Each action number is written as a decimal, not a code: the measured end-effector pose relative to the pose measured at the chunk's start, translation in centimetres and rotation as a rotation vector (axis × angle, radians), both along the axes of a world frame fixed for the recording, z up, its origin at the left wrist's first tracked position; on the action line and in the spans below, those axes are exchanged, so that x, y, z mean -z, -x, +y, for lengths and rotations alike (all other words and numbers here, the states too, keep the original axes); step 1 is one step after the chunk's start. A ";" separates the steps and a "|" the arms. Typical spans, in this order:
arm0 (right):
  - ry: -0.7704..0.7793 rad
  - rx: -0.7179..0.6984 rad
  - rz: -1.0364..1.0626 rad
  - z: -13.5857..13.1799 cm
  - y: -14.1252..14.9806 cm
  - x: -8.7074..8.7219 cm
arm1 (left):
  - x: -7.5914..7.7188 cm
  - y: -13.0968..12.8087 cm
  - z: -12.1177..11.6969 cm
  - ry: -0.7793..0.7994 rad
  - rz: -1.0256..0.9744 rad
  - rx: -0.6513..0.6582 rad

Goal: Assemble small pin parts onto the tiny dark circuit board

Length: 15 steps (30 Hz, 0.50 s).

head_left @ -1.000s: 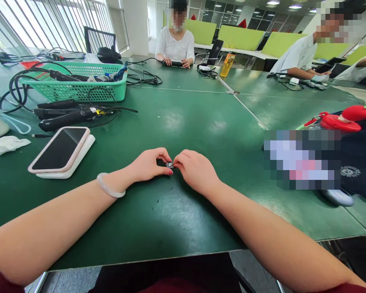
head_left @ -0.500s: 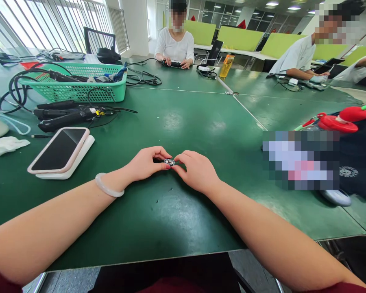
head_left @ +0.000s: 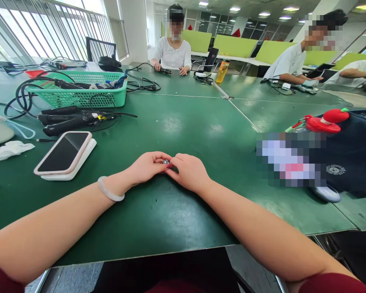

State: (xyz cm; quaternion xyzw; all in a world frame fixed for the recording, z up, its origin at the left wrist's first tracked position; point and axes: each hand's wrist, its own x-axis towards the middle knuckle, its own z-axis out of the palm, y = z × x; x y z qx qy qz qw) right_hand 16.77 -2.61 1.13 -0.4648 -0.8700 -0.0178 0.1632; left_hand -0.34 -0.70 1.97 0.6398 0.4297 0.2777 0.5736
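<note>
Between my hands, just above or on the green table (head_left: 146,219), is a small black-and-white patterned object (head_left: 166,162), mostly hidden by fingertips. My left hand (head_left: 144,169), with a pale bangle (head_left: 110,189) on its wrist, pinches it from the left between thumb and fingers. My right hand (head_left: 191,171) is closed on its right side, thumb and fingertips meeting those of the left. Too little of the object shows to tell its kind.
Left of my hands a phone (head_left: 65,152) lies on a white box. Behind it are black cabled devices (head_left: 70,122) and a green basket (head_left: 110,95). To the right are a dark bag (head_left: 354,154) and a grey mouse (head_left: 327,193). A person (head_left: 172,53) sits opposite.
My fingers have shifted and turned the small object, and the right fingers now cover more of it. The whole view has tilted slightly upward and right. The person opposite has moved their hands apart.
</note>
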 end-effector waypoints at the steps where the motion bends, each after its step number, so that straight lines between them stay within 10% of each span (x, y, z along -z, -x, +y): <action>1: 0.011 -0.011 -0.012 0.0 0.0 0.0 | 0.0 0.0 -0.2 0.012 0.011 -0.012; 6: 0.086 -0.108 0.037 0.0 -0.2 -0.1 | -0.7 0.9 -0.6 -0.134 0.179 -0.085; 15: 0.260 -0.031 0.300 1.7 -2.4 0.3 | -2.4 6.4 2.2 -0.669 1.080 -0.317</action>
